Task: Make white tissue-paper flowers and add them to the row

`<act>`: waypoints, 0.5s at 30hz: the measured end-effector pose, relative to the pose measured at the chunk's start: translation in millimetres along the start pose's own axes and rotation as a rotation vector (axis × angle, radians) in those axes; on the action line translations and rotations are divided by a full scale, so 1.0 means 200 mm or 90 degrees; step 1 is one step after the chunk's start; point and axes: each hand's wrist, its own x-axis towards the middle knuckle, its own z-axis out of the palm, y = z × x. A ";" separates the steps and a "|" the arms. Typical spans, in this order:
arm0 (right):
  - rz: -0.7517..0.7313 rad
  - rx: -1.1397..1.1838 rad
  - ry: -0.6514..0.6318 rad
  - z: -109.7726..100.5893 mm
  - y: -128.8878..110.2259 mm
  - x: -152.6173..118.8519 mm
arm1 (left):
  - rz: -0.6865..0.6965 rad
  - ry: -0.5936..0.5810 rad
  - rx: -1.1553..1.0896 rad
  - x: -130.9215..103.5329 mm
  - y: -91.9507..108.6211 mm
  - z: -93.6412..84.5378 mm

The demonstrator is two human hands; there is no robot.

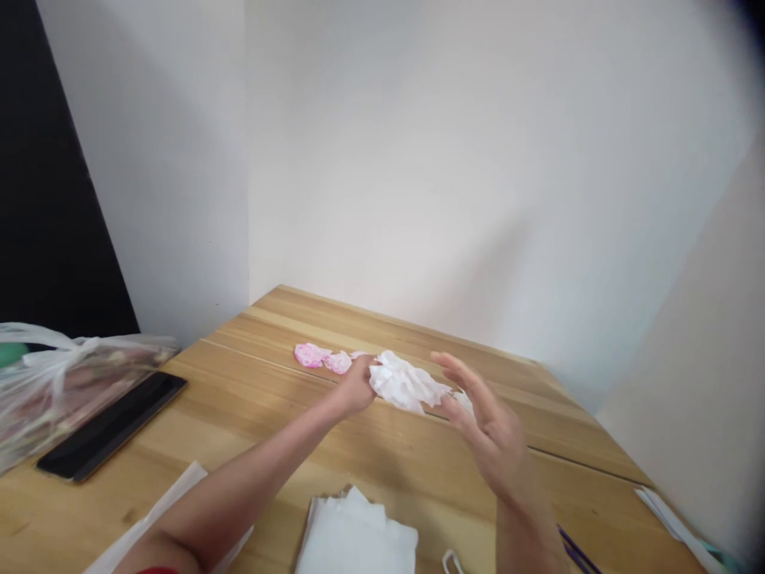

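Observation:
My left hand [358,386] is closed on one end of a crumpled, ruffled piece of white tissue paper [406,383], held above the wooden table. To its right, my right hand [487,430] is open, thumb and fingers apart around the tissue's far end; whether the thumb touches it I cannot tell. Beyond my left hand lies a pink-and-white crumpled tissue piece [311,355], with a paler pink one [338,363] beside it. Another bit of white tissue [464,402] shows partly behind my right fingers. Nearer to me is a stack of folded white tissues [358,536].
A black phone [113,426] and a tied clear plastic bag [65,383] lie on the left of the table [263,462]. White paper [179,498] is under my left forearm. A thin purple object [577,550] and white strips [675,522] are at right. Walls border the back.

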 end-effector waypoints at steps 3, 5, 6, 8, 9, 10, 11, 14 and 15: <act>-0.024 -0.040 0.035 0.02 -0.01 0.00 | 0.042 -0.058 0.044 0.00 0.01 0.01; -0.054 -0.069 0.036 0.04 -0.01 0.00 | 0.064 -0.097 0.051 0.00 0.02 0.01; -0.071 -0.079 0.034 0.05 -0.01 0.01 | 0.072 -0.113 0.052 0.00 0.02 0.01; -0.095 -0.092 0.024 0.06 -0.01 0.01 | 0.080 -0.130 0.054 0.00 0.01 0.01; -0.103 -0.097 0.019 0.06 -0.02 0.01 | 0.080 -0.133 0.056 0.01 0.01 0.01; -0.107 -0.101 0.013 0.07 -0.02 0.01 | 0.078 -0.134 0.059 0.01 0.00 0.00; -0.110 -0.105 0.010 0.07 -0.02 0.01 | 0.074 -0.134 0.062 0.01 -0.01 0.00; -0.119 -0.123 0.004 0.09 -0.03 0.01 | 0.055 -0.142 0.084 0.02 -0.03 -0.01; -0.124 -0.127 0.005 0.09 -0.03 0.02 | 0.049 -0.150 0.091 0.02 -0.04 -0.01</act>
